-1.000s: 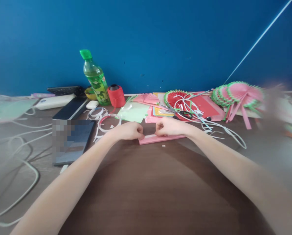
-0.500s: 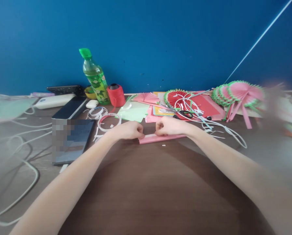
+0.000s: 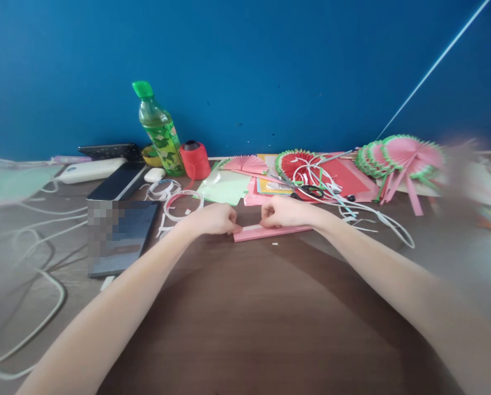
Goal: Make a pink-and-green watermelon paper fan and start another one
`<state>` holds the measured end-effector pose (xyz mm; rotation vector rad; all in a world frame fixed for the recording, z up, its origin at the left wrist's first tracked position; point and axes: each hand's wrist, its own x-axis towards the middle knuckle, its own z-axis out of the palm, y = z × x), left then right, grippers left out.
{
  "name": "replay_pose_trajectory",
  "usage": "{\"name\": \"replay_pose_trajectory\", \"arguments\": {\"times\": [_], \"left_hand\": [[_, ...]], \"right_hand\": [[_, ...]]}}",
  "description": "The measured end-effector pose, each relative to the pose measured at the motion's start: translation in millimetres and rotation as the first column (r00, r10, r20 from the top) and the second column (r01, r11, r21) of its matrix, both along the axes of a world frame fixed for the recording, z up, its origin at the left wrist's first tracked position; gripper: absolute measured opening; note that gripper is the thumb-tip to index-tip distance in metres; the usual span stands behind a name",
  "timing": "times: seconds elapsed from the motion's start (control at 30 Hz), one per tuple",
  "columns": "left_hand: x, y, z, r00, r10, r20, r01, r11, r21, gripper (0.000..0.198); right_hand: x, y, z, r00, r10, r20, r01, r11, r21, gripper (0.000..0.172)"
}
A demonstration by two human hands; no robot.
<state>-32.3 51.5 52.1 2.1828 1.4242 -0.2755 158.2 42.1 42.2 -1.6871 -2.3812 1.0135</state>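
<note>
A folded pink paper strip (image 3: 270, 233) lies flat on the brown table (image 3: 245, 318), with a thin white strip (image 3: 251, 227) along its top. My left hand (image 3: 214, 218) is closed, its fingertips pinching the white strip's left end. My right hand (image 3: 284, 212) is closed too, pinching the white strip a little to the right and pressing on the pink paper. Both hands rest on the table, a few centimetres apart.
Behind the hands lie scissors (image 3: 309, 192), white paper trimmings (image 3: 352, 211), pink and green paper fans (image 3: 397, 156), a red thread spool (image 3: 195, 161) and a green bottle (image 3: 158, 129). A tablet (image 3: 119, 236), a phone (image 3: 119, 181) and white cables (image 3: 31, 263) fill the left side.
</note>
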Motion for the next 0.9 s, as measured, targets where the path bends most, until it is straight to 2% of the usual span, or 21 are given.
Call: {"name": "replay_pose_trajectory", "arguments": {"times": [0.1,0.27,0.37,0.5,0.63,0.9], "left_hand": [[-2.4,1.1,2.7,0.999,0.013,-0.05,-0.011,1.0,0.027,0.033],[-12.3,8.3,9.8,0.995,-0.099,-0.019,0.097,0.99,-0.099,0.022],[-15.0,10.5,10.6,0.996,-0.088,0.031,0.092,0.986,-0.138,0.024],[-9.7,6.1,5.8,0.998,-0.032,0.057,0.036,0.997,-0.07,0.034],[-3.5,0.2,2.3,1.0,-0.014,-0.014,0.015,1.0,0.026,0.032],[-5.2,2.7,-0.8,1.0,-0.003,-0.018,0.003,1.0,0.017,0.032]], "right_hand": [[-0.5,-1.2,2.5,1.0,-0.011,0.005,0.011,1.0,-0.005,0.006],[0.8,-0.7,1.8,1.0,-0.004,0.009,0.004,1.0,0.001,0.007],[1.0,0.4,0.5,1.0,-0.01,-0.001,0.01,1.0,-0.008,0.006],[0.4,0.2,1.1,1.0,-0.02,0.012,0.02,1.0,-0.011,0.007],[0.7,-0.1,1.4,1.0,-0.012,0.017,0.012,1.0,-0.004,0.008],[1.9,3.4,-6.5,0.99,-0.022,0.136,0.011,0.997,0.078,0.019]]}}
